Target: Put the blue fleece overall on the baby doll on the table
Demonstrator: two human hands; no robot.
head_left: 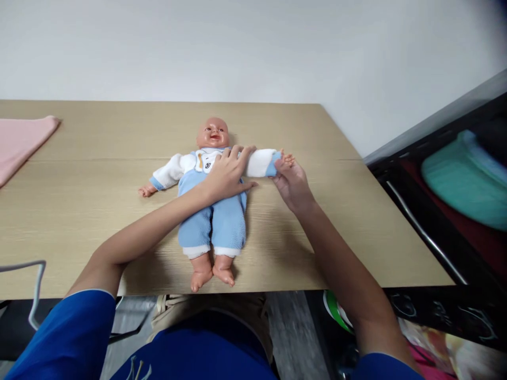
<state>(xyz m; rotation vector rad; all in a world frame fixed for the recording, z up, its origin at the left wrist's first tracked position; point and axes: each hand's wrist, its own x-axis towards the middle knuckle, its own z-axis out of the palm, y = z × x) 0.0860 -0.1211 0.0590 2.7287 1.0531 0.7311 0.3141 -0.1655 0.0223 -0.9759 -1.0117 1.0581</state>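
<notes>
A baby doll [214, 211] with a bald head lies on its back on the wooden table [79, 221]. It wears a white and light-blue outfit, and its bare feet point toward me. My left hand [227, 171] rests across the doll's chest and shoulder, fingers spread, the thumb below the top of the sleeve. At the far end of that outstretched sleeve [259, 162], my right hand [292, 182] pinches the blue cuff and the doll's wrist between thumb and fingers. The doll's small fingers show above my thumb. Its other arm lies out to the left, untouched.
A folded pink cloth [26, 142] lies at the table's left edge. A grey cable or tube [39, 279] curves near my left elbow. On the right stands a black rack [428, 237] holding a teal container [467, 179]. A white wall rises behind the table.
</notes>
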